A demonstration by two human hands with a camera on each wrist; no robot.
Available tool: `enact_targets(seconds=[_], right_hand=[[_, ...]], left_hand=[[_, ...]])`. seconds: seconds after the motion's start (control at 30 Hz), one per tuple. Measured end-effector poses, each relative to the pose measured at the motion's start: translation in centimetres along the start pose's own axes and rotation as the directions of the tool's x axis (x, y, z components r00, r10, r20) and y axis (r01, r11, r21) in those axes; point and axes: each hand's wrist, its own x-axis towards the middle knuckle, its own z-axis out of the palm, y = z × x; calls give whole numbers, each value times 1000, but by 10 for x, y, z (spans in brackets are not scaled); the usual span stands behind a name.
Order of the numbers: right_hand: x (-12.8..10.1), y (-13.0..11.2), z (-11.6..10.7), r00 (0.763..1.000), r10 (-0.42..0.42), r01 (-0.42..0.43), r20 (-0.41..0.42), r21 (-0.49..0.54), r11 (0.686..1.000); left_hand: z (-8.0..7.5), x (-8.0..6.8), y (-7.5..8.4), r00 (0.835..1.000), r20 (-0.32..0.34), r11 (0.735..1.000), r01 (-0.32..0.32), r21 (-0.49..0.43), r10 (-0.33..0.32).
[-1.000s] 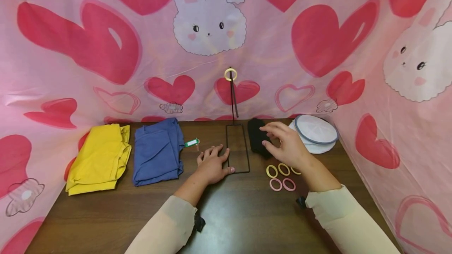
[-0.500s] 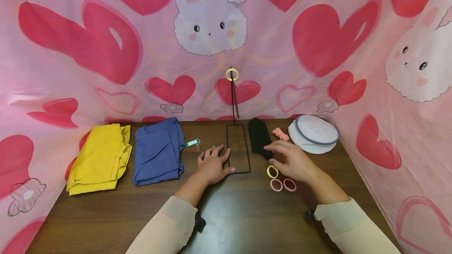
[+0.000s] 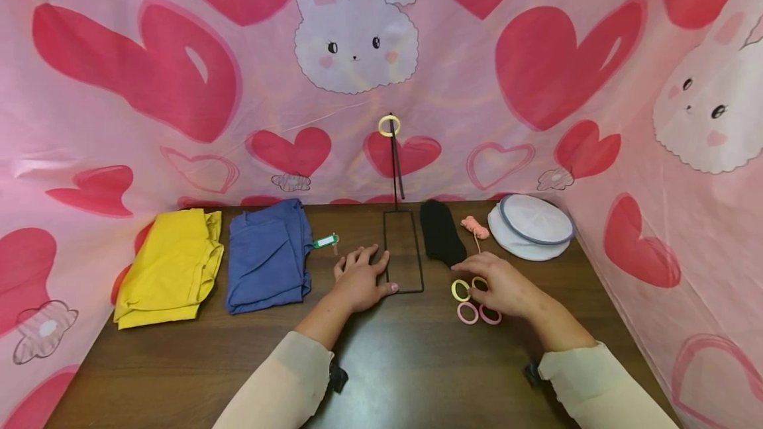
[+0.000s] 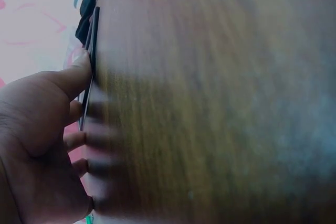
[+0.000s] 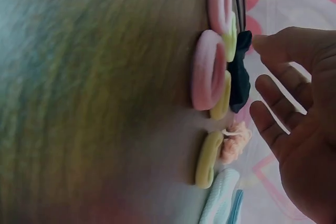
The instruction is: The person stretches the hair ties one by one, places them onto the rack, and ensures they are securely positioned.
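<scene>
My left hand (image 3: 365, 269) lies flat on the wooden table (image 3: 393, 376), its thumb against the black wire stand's base (image 3: 403, 251); the left wrist view shows that thumb (image 4: 73, 74) touching the wire (image 4: 93, 40). A yellow hair tie (image 3: 389, 126) hangs at the top of the stand's post. My right hand (image 3: 485, 277) hovers with relaxed fingers over several hair ties: two yellow (image 3: 459, 290) and two pink (image 3: 467, 312). In the right wrist view the fingers (image 5: 273, 90) are spread and hold nothing, just above a pink tie (image 5: 208, 69) and a yellow tie (image 5: 209, 158).
A black cloth (image 3: 441, 234), a pink cord bundle (image 3: 473, 225) and a white cap (image 3: 530, 225) lie behind the right hand. Folded blue cloth (image 3: 268, 253), yellow cloth (image 3: 169, 267) and a green tag (image 3: 324, 241) lie to the left. Pink fabric walls enclose three sides.
My right hand has drawn back from the black cloth and lowered over the hair ties, uncovering the pink cord. The left hand has stayed put.
</scene>
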Motion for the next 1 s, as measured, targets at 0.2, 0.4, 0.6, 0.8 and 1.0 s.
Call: enact_targets(seconds=[0.2,0.4,0.6,0.8,1.0], right_hand=[[0,7,5,999,-21,21,46,-3,1000],[1,12,9,997,-11,13,73,-26,1000],[2,12,11,996,5,-1,88,-35,999],[4,11,12,996,-4,8,88,-37,999],[4,10,13,998,-16,20,66,-50,999]], left_hand=[[0,0,0,1000,2,1000,2,-2,-2],[0,0,0,1000,7,1000,2,6,-2],[0,1,0,1000,7,1000,-2,-1,2],[-1,0,-1,1000,9,1000,-1,-2,1],[0,1,-1,1000,12,1000,-5,-5,5]])
